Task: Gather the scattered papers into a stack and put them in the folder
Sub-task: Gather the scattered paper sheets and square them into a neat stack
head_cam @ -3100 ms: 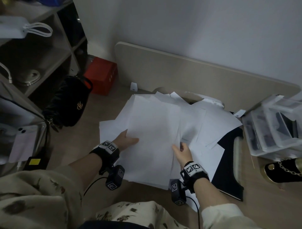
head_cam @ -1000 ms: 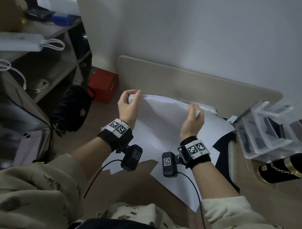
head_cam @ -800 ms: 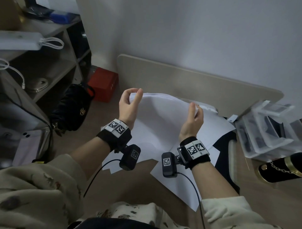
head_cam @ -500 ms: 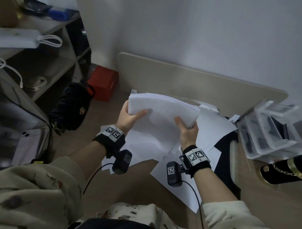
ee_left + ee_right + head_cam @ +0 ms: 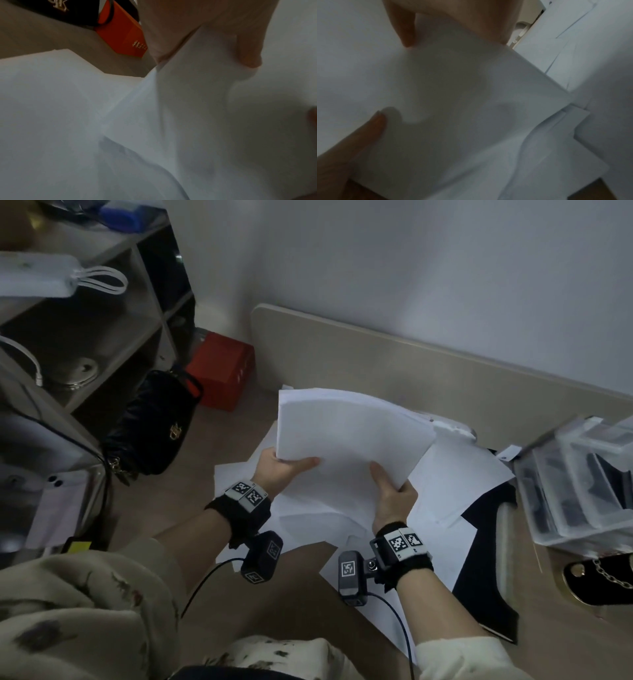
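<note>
A thick stack of white papers [image 5: 346, 436] is held above the desk, tilted up toward the wall. My left hand [image 5: 281, 467] grips its near left corner, thumb on top. My right hand [image 5: 390, 494] grips its near right edge, thumb on top and fingers hidden beneath. In the left wrist view the stack [image 5: 214, 108] fills the frame under my thumb; the right wrist view shows the stack [image 5: 453, 101] the same way. Several loose sheets [image 5: 455, 487] still lie on the desk below. The black folder [image 5: 486, 570] lies open at the right, partly covered by sheets.
A black handbag [image 5: 154, 422] and a red box [image 5: 219, 369] sit at the left by the shelf unit [image 5: 102, 313]. Clear plastic boxes [image 5: 579, 481] and a black object with a gold chain [image 5: 603, 577] stand at the right. A beige board [image 5: 428, 371] backs the desk.
The stack was held upright by its top edge; both hands shifted to its near edge and tilted it flatter and lower over the desk.
</note>
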A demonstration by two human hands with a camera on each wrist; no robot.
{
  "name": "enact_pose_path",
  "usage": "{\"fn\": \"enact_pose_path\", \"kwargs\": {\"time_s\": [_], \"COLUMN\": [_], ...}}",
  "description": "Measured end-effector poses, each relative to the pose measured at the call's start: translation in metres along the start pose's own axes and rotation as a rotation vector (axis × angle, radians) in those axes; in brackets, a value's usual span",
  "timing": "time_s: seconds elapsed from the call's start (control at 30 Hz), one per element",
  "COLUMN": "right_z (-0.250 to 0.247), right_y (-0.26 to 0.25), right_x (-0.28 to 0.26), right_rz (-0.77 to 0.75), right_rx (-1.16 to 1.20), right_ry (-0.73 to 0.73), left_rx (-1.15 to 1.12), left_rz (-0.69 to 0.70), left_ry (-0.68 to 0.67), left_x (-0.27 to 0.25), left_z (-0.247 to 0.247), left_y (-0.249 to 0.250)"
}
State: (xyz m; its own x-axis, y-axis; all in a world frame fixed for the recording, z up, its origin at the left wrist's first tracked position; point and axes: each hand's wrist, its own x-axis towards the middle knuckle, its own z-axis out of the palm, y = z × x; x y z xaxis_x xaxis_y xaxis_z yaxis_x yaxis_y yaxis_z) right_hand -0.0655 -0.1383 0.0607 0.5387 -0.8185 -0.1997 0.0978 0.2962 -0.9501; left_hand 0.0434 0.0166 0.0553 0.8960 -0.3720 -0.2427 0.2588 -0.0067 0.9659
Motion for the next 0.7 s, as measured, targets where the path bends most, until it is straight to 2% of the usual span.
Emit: {"fn": "enact_pose_path", "kwargs": {"time_s": [0.1,0.23,0.33,0.5,0.6,0.7], "right_z": [-0.006,-0.015,-0.020,-0.018,-0.013,-0.012], "right_y": [0.009,0.026,0.035,0.035,0.036,0.047], "right_x": [0.003,0.004,0.007,0.010,0.011,0.012], "right_rz": [0.013,0.095,0.133,0.088,0.092,0.169], "right_rx": [0.004,-0.142,-0.264,-0.366,-0.374,-0.420], "right_ry": [-0.031,-0.141,-0.161,-0.219,-0.280,-0.363], "left_rx": [0.031,0.085,0.136,0.209,0.229,0.226], "left_rz": [0.007,-0.089,-0.163,-0.166,-0.277,-0.405], "left_ry": [-0.014,-0.098,-0.187,-0.211,-0.227,-0.223], "left_x": [0.000,0.004,0.005,0.007,0.009,0.009], "left_z": [-0.006,-0.024,-0.029,-0.032,-0.042,-0.053], "left_y": [-0.004,-0.018,-0.027,-0.028,-0.030,-0.041]}}
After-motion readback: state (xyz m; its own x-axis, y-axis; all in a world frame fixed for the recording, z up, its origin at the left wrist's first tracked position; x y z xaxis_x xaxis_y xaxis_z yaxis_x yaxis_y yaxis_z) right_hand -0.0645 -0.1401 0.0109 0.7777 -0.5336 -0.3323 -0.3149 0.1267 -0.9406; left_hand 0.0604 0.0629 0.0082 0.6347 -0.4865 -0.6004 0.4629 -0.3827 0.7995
